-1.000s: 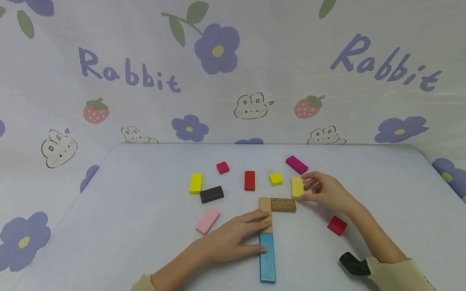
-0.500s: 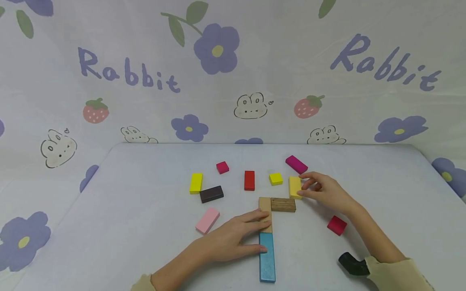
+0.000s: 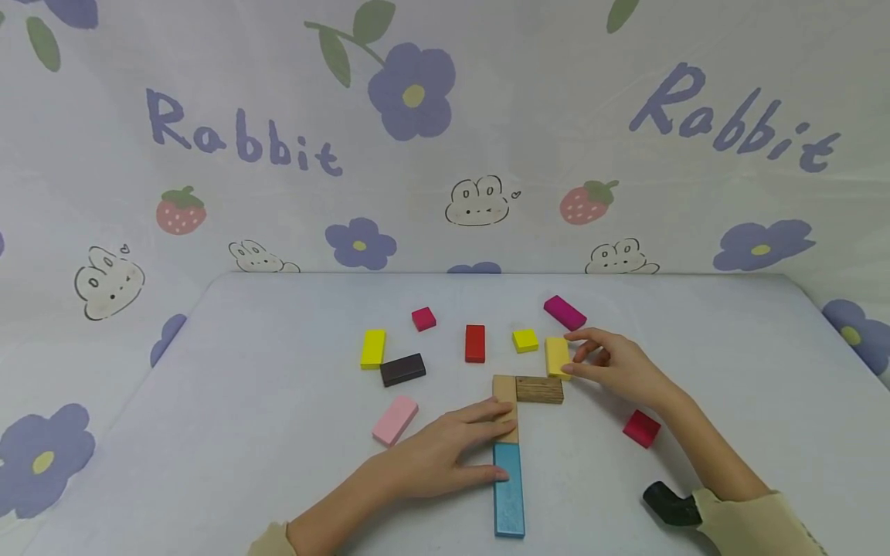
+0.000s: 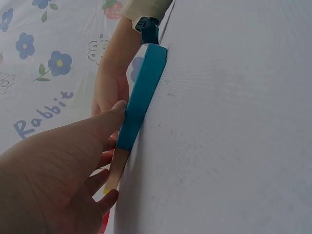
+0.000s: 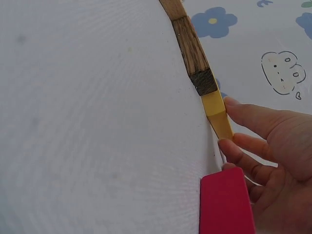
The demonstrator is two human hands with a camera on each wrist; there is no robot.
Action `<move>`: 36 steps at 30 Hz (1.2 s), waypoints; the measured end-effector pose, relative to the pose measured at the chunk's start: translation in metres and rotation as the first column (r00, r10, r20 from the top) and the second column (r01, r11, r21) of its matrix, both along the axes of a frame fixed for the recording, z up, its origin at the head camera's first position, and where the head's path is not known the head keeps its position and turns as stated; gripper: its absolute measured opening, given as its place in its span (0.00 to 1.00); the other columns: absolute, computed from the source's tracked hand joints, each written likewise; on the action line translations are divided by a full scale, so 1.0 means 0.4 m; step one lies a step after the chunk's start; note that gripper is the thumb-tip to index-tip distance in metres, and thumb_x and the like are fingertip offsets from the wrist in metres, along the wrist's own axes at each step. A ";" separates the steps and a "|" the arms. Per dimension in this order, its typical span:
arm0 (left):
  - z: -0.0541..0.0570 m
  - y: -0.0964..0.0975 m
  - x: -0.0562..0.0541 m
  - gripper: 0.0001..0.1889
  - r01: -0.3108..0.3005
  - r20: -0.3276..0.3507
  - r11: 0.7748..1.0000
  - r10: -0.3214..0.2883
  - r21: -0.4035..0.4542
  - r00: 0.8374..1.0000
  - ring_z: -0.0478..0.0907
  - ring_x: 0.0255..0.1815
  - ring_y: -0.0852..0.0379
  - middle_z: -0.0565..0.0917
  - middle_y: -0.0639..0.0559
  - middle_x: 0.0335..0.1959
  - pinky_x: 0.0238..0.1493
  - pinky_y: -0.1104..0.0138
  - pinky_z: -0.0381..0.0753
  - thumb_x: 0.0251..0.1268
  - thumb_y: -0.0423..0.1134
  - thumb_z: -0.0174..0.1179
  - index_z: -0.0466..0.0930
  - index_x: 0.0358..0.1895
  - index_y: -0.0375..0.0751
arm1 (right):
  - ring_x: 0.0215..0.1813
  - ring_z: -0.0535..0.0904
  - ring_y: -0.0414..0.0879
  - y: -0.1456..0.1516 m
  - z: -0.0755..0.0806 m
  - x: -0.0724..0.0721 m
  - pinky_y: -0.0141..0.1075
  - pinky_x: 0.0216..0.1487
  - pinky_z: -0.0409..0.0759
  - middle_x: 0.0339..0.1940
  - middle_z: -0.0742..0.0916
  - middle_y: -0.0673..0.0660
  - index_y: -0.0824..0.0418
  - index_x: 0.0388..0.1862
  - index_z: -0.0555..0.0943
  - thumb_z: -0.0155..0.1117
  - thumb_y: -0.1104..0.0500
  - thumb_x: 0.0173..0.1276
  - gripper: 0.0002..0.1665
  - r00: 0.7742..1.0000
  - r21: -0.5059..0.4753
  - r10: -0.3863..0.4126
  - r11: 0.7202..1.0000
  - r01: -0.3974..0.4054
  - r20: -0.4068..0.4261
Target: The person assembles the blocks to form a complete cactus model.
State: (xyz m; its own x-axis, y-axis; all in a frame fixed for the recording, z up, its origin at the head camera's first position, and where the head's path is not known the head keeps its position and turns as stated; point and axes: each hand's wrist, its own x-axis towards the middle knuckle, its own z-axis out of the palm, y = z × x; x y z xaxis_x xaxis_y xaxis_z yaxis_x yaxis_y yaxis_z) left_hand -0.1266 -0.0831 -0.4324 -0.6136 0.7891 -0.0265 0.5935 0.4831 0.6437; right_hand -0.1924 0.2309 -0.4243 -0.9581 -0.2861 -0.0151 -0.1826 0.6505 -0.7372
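My left hand (image 3: 445, 448) lies over the tan block (image 3: 505, 388) with its fingertips, its thumb at the edge of the long blue block (image 3: 509, 502). These two blocks form a straight line, end to end. A wood-grain block (image 3: 539, 390) sticks out to the right from the tan block's far end. My right hand (image 3: 619, 363) holds a pale yellow block (image 3: 556, 357) with thumb and index finger at its right side, near its two ends. In the right wrist view, this yellow block (image 5: 213, 104) lines up close against the dark end of the wood-grain block (image 5: 192, 46).
Beyond the hands lie a red block (image 3: 475, 344), a small yellow block (image 3: 524, 340), a magenta block (image 3: 565, 312) and a small pink-red block (image 3: 423, 319). Leftward are yellow (image 3: 373, 349), black (image 3: 403, 370) and pink blocks (image 3: 395, 421). A crimson block (image 3: 642, 428) lies near the right forearm.
My right hand has slid the pale yellow block a little to the left, over behind the wood-grain block's right end. My left hand has stayed in place on the blocks.
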 end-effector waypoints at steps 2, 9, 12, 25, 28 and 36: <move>0.000 0.000 0.000 0.34 -0.001 -0.001 1.000 0.001 -0.001 1.000 0.58 0.85 0.56 0.63 0.55 0.84 0.80 0.62 0.64 0.76 0.53 0.64 0.69 0.80 0.47 | 0.40 0.77 0.48 -0.001 0.001 0.001 0.29 0.33 0.77 0.43 0.84 0.57 0.67 0.69 0.76 0.75 0.58 0.70 0.32 1.000 -0.002 0.003 1.000 -0.003 -0.001; -0.001 -0.001 -0.001 0.34 -0.001 -0.002 1.000 0.001 -0.002 1.000 0.57 0.85 0.57 0.63 0.56 0.84 0.80 0.62 0.64 0.76 0.53 0.64 0.69 0.80 0.48 | 0.41 0.77 0.49 -0.001 0.003 0.002 0.29 0.34 0.77 0.43 0.84 0.57 0.66 0.69 0.77 0.75 0.58 0.70 0.32 1.000 0.001 0.005 1.000 -0.005 -0.001; -0.002 -0.001 -0.001 0.34 0.001 -0.004 1.000 -0.001 -0.001 1.000 0.57 0.85 0.57 0.63 0.56 0.84 0.80 0.62 0.64 0.76 0.53 0.64 0.69 0.80 0.48 | 0.40 0.77 0.48 0.000 0.002 0.003 0.29 0.34 0.77 0.43 0.84 0.57 0.66 0.69 0.77 0.75 0.58 0.70 0.32 1.000 -0.001 0.008 1.000 -0.008 -0.002; 0.003 0.000 0.003 0.34 0.000 -0.012 1.000 0.000 0.003 1.000 0.57 0.85 0.56 0.64 0.55 0.84 0.80 0.62 0.63 0.76 0.52 0.65 0.69 0.80 0.46 | 0.39 0.76 0.48 0.003 -0.001 0.003 0.29 0.33 0.75 0.44 0.84 0.56 0.66 0.68 0.78 0.75 0.58 0.69 0.31 1.000 -0.006 0.022 1.000 -0.022 -0.003; 0.004 0.000 0.003 0.34 0.000 -0.011 1.000 0.000 0.005 1.000 0.57 0.85 0.56 0.63 0.54 0.84 0.80 0.62 0.63 0.76 0.51 0.65 0.69 0.80 0.45 | 0.38 0.76 0.48 0.004 0.000 0.003 0.30 0.32 0.73 0.44 0.84 0.56 0.66 0.68 0.78 0.75 0.58 0.69 0.31 1.000 -0.014 0.025 1.000 -0.025 -0.001; 0.005 -0.001 0.004 0.34 -0.001 0.002 1.000 0.001 0.001 1.000 0.58 0.85 0.56 0.64 0.54 0.84 0.80 0.62 0.63 0.76 0.52 0.64 0.69 0.79 0.45 | 0.38 0.76 0.47 0.004 -0.003 0.003 0.29 0.32 0.73 0.44 0.84 0.56 0.65 0.68 0.78 0.76 0.58 0.69 0.31 1.000 -0.011 0.029 1.000 -0.029 -0.006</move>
State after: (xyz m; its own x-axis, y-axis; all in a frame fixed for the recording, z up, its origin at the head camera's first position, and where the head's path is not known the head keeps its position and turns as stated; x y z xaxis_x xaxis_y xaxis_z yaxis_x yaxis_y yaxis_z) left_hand -0.1249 -0.0834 -0.4305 -0.6145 0.7885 -0.0270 0.5917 0.4832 0.6453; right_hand -0.1912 0.2326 -0.4254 -0.9495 -0.3136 -0.0064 -0.2054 0.6370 -0.7430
